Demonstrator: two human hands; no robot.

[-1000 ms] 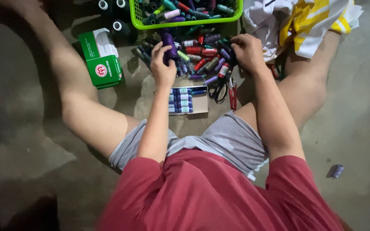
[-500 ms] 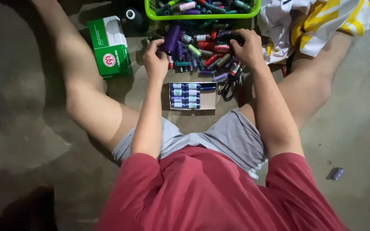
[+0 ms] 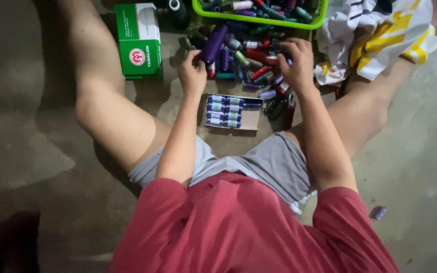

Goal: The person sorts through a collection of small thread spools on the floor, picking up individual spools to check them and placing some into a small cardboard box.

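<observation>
Left hand (image 3: 192,71) closed on a purple spool (image 3: 212,44); right hand (image 3: 296,60) curled into the spool pile (image 3: 249,58). Bare floor (image 3: 421,167) either side. One small box (image 3: 233,111), one green basket (image 3: 259,21).

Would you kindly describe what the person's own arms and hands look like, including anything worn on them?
Both arms are bare from the short red sleeves down. The left hand and right hand are bare too: no gloves, and no watch, ring or wristband that can be made out.
</observation>
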